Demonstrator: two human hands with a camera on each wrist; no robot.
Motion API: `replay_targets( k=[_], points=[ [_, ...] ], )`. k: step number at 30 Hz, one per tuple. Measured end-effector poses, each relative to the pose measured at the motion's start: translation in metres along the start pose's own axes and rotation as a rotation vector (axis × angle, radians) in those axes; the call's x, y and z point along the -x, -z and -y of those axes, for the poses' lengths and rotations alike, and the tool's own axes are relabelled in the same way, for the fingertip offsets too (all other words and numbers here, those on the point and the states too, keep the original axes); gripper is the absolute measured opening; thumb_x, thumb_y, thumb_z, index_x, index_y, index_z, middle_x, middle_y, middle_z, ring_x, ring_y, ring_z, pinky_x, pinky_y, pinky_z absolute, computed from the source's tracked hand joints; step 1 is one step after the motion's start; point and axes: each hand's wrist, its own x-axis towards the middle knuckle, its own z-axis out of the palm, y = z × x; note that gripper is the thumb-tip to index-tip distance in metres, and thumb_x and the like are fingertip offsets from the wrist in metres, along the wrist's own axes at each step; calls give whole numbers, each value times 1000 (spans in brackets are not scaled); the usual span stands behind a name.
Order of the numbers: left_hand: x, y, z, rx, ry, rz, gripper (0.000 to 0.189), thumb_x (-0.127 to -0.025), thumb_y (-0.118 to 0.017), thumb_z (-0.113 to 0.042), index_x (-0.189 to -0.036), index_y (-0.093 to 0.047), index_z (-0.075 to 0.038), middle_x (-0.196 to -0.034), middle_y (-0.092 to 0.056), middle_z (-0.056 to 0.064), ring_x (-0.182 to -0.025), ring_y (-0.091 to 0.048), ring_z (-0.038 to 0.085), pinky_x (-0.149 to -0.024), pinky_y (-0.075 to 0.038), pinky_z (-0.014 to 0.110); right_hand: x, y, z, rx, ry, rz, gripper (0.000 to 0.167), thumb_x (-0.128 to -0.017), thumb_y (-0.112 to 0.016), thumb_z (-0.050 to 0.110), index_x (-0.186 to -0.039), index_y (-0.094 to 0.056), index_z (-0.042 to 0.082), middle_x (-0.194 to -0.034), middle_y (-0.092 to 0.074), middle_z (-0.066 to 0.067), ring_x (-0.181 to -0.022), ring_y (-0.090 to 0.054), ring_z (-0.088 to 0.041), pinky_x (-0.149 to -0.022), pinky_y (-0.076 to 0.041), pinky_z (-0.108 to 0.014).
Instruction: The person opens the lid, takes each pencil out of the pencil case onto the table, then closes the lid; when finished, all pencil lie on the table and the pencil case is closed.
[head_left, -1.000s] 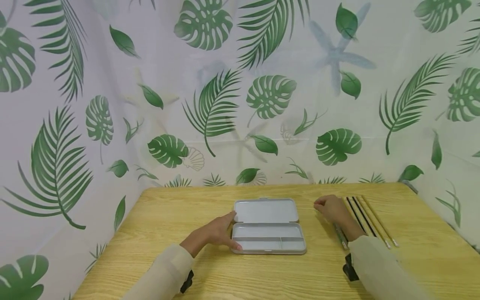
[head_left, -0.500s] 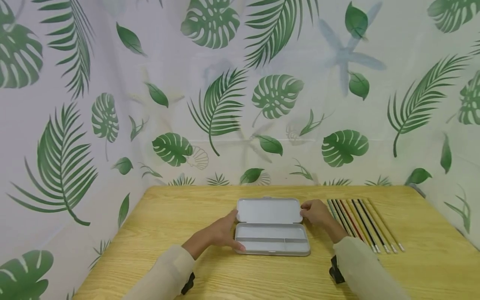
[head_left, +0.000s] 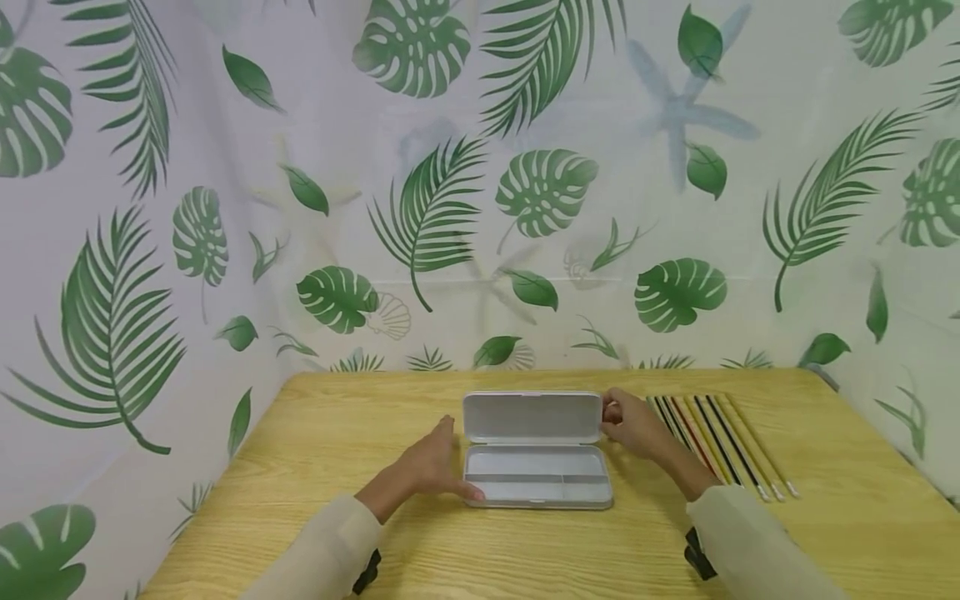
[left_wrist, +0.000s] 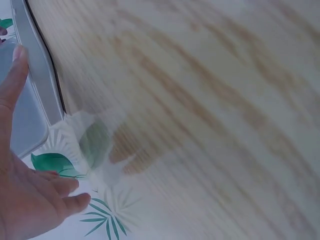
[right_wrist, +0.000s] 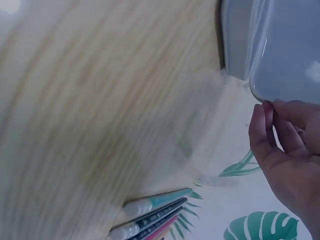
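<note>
A white pencil case lies in the middle of the table, its lower tray (head_left: 525, 461) split by thin dividers with nothing inside. The hinged lid (head_left: 531, 418) stands raised, tilted up at the back. My right hand (head_left: 636, 427) pinches the lid's right edge between thumb and fingertips; the right wrist view shows this hold on the lid (right_wrist: 295, 50). My left hand (head_left: 427, 465) spreads beside the case's left side, its thumb on the tray's front left corner and its other fingers extended, apart from the lid.
Several pencils (head_left: 731, 447) with white eraser ends lie side by side right of the case, partly behind the right forearm. The wooden table (head_left: 360, 408) meets a leaf-printed cloth (head_left: 450, 333) at the back.
My right hand has moved left from the pencils to the lid's edge. The lid has tipped up from lying nearly flat. My left fingers have come off the lid's left edge.
</note>
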Motion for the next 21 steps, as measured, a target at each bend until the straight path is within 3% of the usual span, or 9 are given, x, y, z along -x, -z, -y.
replay_targets(
  k=[5, 8, 10, 12, 15, 17, 19, 21],
  points=[
    [3, 0, -3, -96, 45, -103, 133, -49, -86, -61, -144, -20, 5, -138, -45, 25, -119, -54, 37, -94, -49, 46, 14, -2, 5, 136, 113, -17, 17, -85, -66, -1, -102, -64, 2, -96, -72, -15, -87, -69, -28, -68, -57, -35],
    [5, -1, -6, -114, 37, -153, 133, -48, -87, -60, -145, -22, 2, -140, -44, 22, -120, -53, 36, -95, -48, 47, 26, 0, 13, 173, 116, 70, 27, -85, -69, 6, -111, -67, -1, -106, -69, -19, -95, -67, -32, -74, -58, -36],
    [7, -1, -10, -141, 11, -177, 130, -49, -87, -59, -145, -25, 1, -145, -41, 20, -126, -49, 35, -99, -45, 47, 32, 1, 19, 187, 80, 159, 45, -84, -72, 21, -121, -62, -4, -117, -65, -23, -104, -64, -37, -81, -56, -41],
    [10, 0, -14, -213, -50, -163, 117, -55, -85, -56, -143, -32, 0, -146, -42, 17, -127, -49, 32, -100, -45, 45, 37, 2, 25, 203, 40, 251, 66, -82, -72, 38, -129, -55, -5, -128, -58, -24, -115, -57, -40, -89, -52, -47],
    [15, 2, -21, -321, -160, -66, 102, -65, -81, -54, -142, -40, -1, -147, -42, 14, -133, -45, 29, -105, -42, 42, 39, 2, 32, 246, 27, 319, 81, -80, -69, 52, -133, -50, -6, -135, -52, -24, -120, -53, -42, -95, -47, -51],
    [17, 5, -22, -346, -216, 16, 91, -74, -74, -54, -141, -42, -1, -147, -43, 15, -133, -45, 29, -106, -42, 41, 40, 0, 33, 280, 53, 324, 79, -82, -67, 52, -131, -51, -8, -135, -52, -24, -108, -61, -38, -95, -47, -51],
    [18, 7, -23, -339, -233, 68, 85, -81, -67, -54, -142, -41, 0, -148, -40, 16, -135, -43, 30, -108, -40, 41, 41, -3, 34, 333, 96, 315, 75, -83, -66, 50, -128, -53, -8, -133, -53, -24, -77, -66, -27, -89, -51, -46],
    [19, 8, -23, -322, -232, 86, 76, -88, -61, -51, -142, -41, -1, -149, -39, 16, -135, -42, 31, -108, -39, 42, 41, -7, 33, 409, 154, 305, 70, -84, -65, 47, -125, -56, -9, -130, -55, -26, -51, -52, -14, -83, -54, -41]
  ],
)
